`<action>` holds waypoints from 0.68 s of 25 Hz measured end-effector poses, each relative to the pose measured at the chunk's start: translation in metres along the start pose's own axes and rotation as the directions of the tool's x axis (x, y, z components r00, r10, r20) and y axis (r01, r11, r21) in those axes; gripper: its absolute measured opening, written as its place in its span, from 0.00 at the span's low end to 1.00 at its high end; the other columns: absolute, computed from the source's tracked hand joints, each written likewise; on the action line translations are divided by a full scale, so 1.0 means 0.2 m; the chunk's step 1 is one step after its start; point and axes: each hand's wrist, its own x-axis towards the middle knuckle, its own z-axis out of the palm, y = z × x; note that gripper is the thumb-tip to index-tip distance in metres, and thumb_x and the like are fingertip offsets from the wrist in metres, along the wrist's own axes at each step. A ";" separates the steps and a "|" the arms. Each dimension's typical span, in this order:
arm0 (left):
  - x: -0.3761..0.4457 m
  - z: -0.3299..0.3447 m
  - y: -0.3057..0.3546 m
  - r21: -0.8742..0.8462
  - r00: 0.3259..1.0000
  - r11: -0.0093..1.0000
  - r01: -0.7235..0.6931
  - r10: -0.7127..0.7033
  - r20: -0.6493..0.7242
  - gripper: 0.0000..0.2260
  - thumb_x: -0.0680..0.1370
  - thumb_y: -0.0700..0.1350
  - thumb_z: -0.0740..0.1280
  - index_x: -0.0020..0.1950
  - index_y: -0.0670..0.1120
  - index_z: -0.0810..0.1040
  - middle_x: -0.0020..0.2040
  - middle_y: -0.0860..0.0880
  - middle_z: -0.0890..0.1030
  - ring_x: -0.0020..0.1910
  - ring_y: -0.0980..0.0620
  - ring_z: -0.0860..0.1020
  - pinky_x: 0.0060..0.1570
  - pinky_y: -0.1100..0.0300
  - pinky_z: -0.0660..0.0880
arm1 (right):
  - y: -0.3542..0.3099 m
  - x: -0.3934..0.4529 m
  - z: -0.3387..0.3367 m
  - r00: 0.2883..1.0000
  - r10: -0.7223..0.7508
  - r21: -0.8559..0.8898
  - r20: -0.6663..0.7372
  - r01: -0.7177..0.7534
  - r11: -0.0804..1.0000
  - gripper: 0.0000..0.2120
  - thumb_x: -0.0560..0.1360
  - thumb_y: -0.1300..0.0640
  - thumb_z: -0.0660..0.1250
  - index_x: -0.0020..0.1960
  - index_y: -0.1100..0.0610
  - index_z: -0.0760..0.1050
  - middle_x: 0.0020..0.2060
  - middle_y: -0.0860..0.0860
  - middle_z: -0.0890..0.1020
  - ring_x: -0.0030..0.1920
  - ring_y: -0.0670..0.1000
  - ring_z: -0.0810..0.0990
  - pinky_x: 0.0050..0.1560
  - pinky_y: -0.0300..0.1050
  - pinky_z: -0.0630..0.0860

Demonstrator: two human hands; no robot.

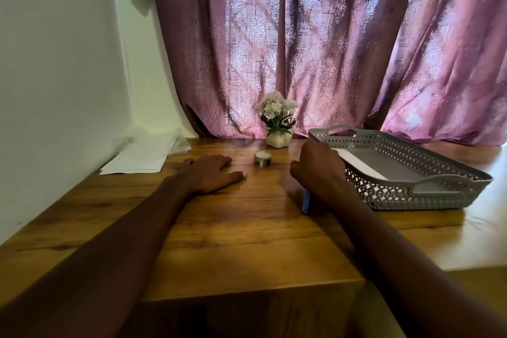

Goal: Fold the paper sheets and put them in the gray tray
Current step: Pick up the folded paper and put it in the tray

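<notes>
On the brown wood-grain table top [225, 230], the left hand [211, 174] lies palm down with its fingers straight and spread, flat against the wood and holding nothing. The right hand [319, 170] is raised at the near-left corner of the grey perforated plastic tray [444, 189], its back turned to the camera and its fingers curled away out of sight; whether they hold anything cannot be told, though the knuckles sit just at the tray's left rim. Under the right wrist a slim blue pen [305, 203] lies on the wood, only its near end showing.

Inside the tray a folded white paper sheet [362, 166] lies flat along the left side of the floor, its near part hidden by the tray wall. Well apart from it, at the far-left corner of the table against the white wall [60, 68], a loose stack of white paper sheets [137, 160] waits unfolded, with a crumpled clear plastic wrapper [175, 143] just behind it.

Between the two hands, a little farther back, stands a small round roll of patterned tape [262, 159]. Behind it, near the table's rear edge, is a small white pot of pale artificial flowers [277, 121]. A purple patterned curtain [315, 44] hangs across the whole background.
</notes>
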 end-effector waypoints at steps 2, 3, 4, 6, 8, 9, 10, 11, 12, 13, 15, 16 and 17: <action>-0.01 -0.01 0.01 -0.008 1.000 1.000 0.003 -0.003 0.001 0.51 0.65 0.83 0.45 0.81 0.57 0.62 0.82 0.51 0.63 0.79 0.46 0.64 0.74 0.34 0.58 | 0.03 -0.06 -0.02 1.000 0.006 -0.008 -0.007 -0.006 1.000 0.15 0.70 0.56 0.71 0.35 0.57 0.65 0.38 0.54 0.74 0.38 0.57 0.73 0.38 0.45 0.68; -0.01 -0.01 0.01 -0.009 1.000 1.000 0.005 -0.005 0.006 0.51 0.64 0.83 0.45 0.81 0.57 0.62 0.82 0.51 0.63 0.79 0.46 0.63 0.74 0.34 0.58 | 0.04 -0.08 -0.02 1.000 -0.004 -0.026 0.015 0.004 1.000 0.14 0.70 0.55 0.72 0.37 0.57 0.68 0.38 0.54 0.73 0.40 0.58 0.75 0.39 0.45 0.68; -0.01 -0.01 0.01 -0.009 1.000 1.000 0.006 -0.006 0.012 0.52 0.64 0.83 0.45 0.81 0.57 0.61 0.82 0.51 0.63 0.79 0.46 0.63 0.74 0.34 0.57 | 0.05 -0.09 -0.02 0.998 -0.014 -0.038 0.063 0.017 0.999 0.12 0.70 0.53 0.73 0.39 0.57 0.71 0.39 0.54 0.75 0.42 0.58 0.78 0.39 0.45 0.69; -0.02 -0.01 0.01 -0.015 1.000 1.000 0.001 -0.001 0.015 0.52 0.63 0.84 0.45 0.81 0.57 0.61 0.83 0.50 0.62 0.80 0.46 0.62 0.75 0.34 0.56 | 0.07 -0.08 0.00 0.987 0.000 -0.015 0.161 0.003 1.000 0.12 0.71 0.53 0.75 0.46 0.61 0.79 0.43 0.56 0.82 0.47 0.58 0.83 0.41 0.45 0.75; -0.03 -0.01 0.01 -0.027 1.000 1.000 -0.003 0.003 0.009 0.52 0.63 0.84 0.45 0.81 0.57 0.61 0.83 0.50 0.62 0.80 0.46 0.62 0.75 0.34 0.56 | 0.09 -0.04 0.02 0.987 0.025 0.071 0.160 -0.037 0.997 0.10 0.72 0.57 0.74 0.50 0.62 0.83 0.47 0.59 0.85 0.50 0.59 0.84 0.49 0.50 0.82; -0.03 -0.01 0.01 -0.030 1.000 1.000 -0.001 0.002 0.009 0.52 0.63 0.84 0.45 0.81 0.57 0.61 0.83 0.50 0.62 0.80 0.46 0.62 0.75 0.34 0.56 | 0.09 -0.01 0.02 0.991 0.035 0.107 0.132 -0.049 0.993 0.09 0.72 0.59 0.74 0.50 0.62 0.84 0.47 0.59 0.86 0.50 0.60 0.85 0.51 0.52 0.82; -0.03 -0.01 0.01 -0.029 1.000 1.000 -0.005 0.005 0.010 0.52 0.64 0.84 0.46 0.81 0.57 0.62 0.82 0.50 0.62 0.80 0.46 0.62 0.75 0.34 0.56 | 0.08 0.02 0.03 0.994 0.041 0.134 0.104 -0.055 0.989 0.08 0.73 0.59 0.73 0.50 0.62 0.85 0.46 0.59 0.86 0.50 0.60 0.85 0.52 0.53 0.83; -0.02 -0.01 0.01 -0.027 1.000 1.000 -0.007 0.007 0.009 0.51 0.64 0.84 0.46 0.81 0.57 0.62 0.82 0.50 0.63 0.80 0.46 0.63 0.75 0.34 0.57 | 0.07 0.06 0.04 0.996 0.038 0.152 0.078 -0.049 0.987 0.08 0.73 0.59 0.73 0.50 0.61 0.85 0.46 0.59 0.86 0.49 0.60 0.85 0.52 0.53 0.83; -0.02 -0.01 0.01 -0.024 1.000 1.000 -0.007 0.007 0.007 0.51 0.64 0.84 0.46 0.81 0.57 0.62 0.82 0.50 0.63 0.79 0.46 0.63 0.75 0.34 0.57 | 0.06 0.09 0.05 0.998 0.033 0.167 0.060 -0.043 0.985 0.08 0.74 0.58 0.74 0.50 0.61 0.86 0.45 0.59 0.87 0.49 0.59 0.85 0.52 0.53 0.83; -0.02 -0.01 0.01 -0.028 1.000 1.000 -0.006 0.006 0.007 0.51 0.64 0.84 0.46 0.81 0.58 0.62 0.82 0.50 0.63 0.79 0.46 0.63 0.74 0.34 0.57 | 0.04 0.11 0.07 0.998 0.024 0.172 0.052 -0.032 0.985 0.07 0.74 0.58 0.74 0.50 0.61 0.86 0.45 0.58 0.87 0.48 0.58 0.85 0.51 0.53 0.83; -0.01 -0.01 0.01 -0.039 1.000 0.999 -0.004 0.005 0.001 0.51 0.64 0.84 0.46 0.80 0.58 0.63 0.82 0.50 0.63 0.79 0.46 0.63 0.74 0.33 0.57 | 0.02 0.12 0.12 0.998 0.007 0.154 0.062 -0.017 0.988 0.07 0.75 0.58 0.74 0.49 0.61 0.85 0.44 0.58 0.86 0.47 0.58 0.85 0.51 0.52 0.83; -0.01 0.00 0.00 -0.039 1.000 0.999 -0.004 0.004 -0.003 0.51 0.64 0.84 0.46 0.80 0.58 0.63 0.82 0.50 0.64 0.79 0.46 0.63 0.74 0.33 0.57 | 0.01 0.12 0.15 0.998 0.004 0.126 0.065 -0.012 0.992 0.07 0.75 0.58 0.73 0.49 0.62 0.85 0.44 0.58 0.85 0.47 0.58 0.85 0.51 0.51 0.83; -0.01 -0.01 0.00 -0.036 1.000 0.999 -0.002 0.002 -0.002 0.51 0.64 0.85 0.46 0.80 0.58 0.63 0.82 0.51 0.64 0.79 0.46 0.64 0.73 0.33 0.57 | 0.01 0.11 0.17 0.998 0.001 0.093 0.060 -0.006 0.996 0.07 0.76 0.58 0.72 0.49 0.62 0.84 0.45 0.58 0.85 0.47 0.58 0.84 0.50 0.50 0.83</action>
